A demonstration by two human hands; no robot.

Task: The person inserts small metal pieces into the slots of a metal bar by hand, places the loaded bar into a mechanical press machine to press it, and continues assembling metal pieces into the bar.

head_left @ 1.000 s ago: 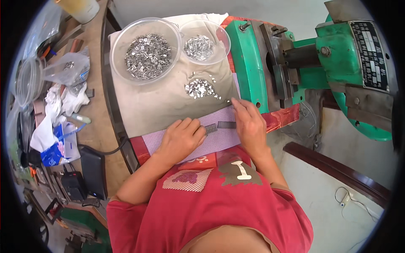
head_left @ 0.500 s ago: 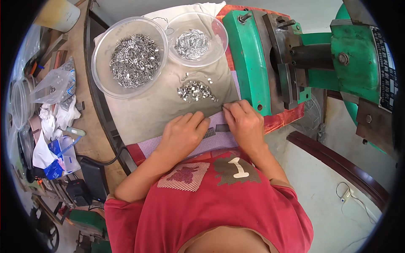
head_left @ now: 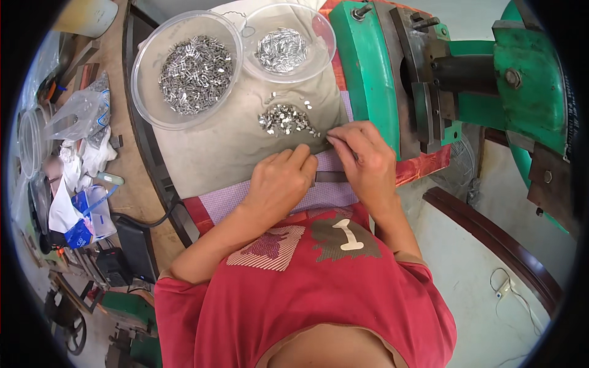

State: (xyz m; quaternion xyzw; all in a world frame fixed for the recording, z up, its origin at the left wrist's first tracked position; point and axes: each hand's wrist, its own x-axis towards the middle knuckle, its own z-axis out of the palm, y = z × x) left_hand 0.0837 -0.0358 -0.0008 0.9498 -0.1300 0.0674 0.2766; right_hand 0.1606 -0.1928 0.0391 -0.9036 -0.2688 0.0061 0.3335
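My left hand (head_left: pixel 283 179) is closed, palm down, over one end of a dark flat metal bar (head_left: pixel 331 176) lying across the purple checked cloth. The bar's other end runs under my right hand (head_left: pixel 370 158). That hand's thumb and forefinger are pinched together at the right edge of a small pile of shiny metal pieces (head_left: pixel 283 119). Whatever sits between those fingertips is too small to make out. Beyond the pile stand two clear plastic bowls: a large bowl (head_left: pixel 140 92) of small grey metal parts and a smaller bowl (head_left: pixel 328 46) of silvery slim pieces.
A green machine press (head_left: pixel 368 80) stands close on my right, its heavy arm reaching over. Grey cloth (head_left: pixel 208 159) covers the work surface. On my left, a wooden bench (head_left: pixel 138 184) carries plastic bags, tissues and a blue-white packet (head_left: pixel 92 214). A black cable (head_left: pixel 150 224) loops off its edge.
My right hand has lifted and turned, its pinched fingertips now nearer the metal pieces. My left hand has shifted slightly right and covers the ridged strip seen before. The view has tilted a little.
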